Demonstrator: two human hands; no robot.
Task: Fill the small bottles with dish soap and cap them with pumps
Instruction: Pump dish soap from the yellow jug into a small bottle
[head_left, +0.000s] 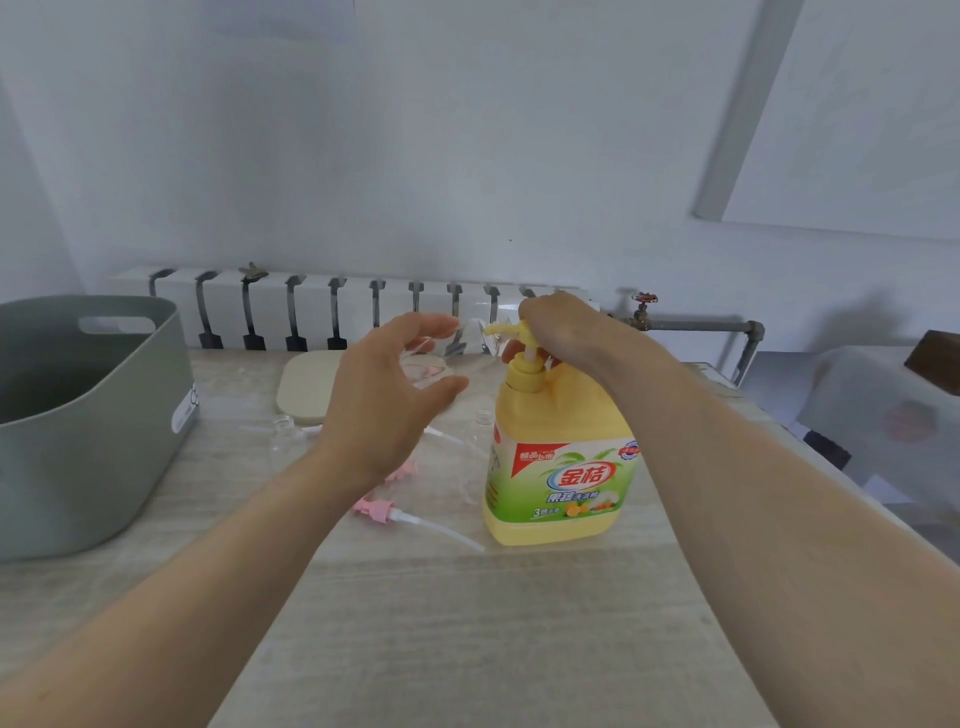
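In the head view, the yellow dish soap bottle stands right of centre on the table. The right hand curls over its pump head, fingers clamped on it. The left hand hovers at centre, thumb and fingers curved apart around something clear (whether it grips cannot be told). A small clear bottle stands left of centre. A pink pump lies below the wrist, and a grey tub sits at the left edge.
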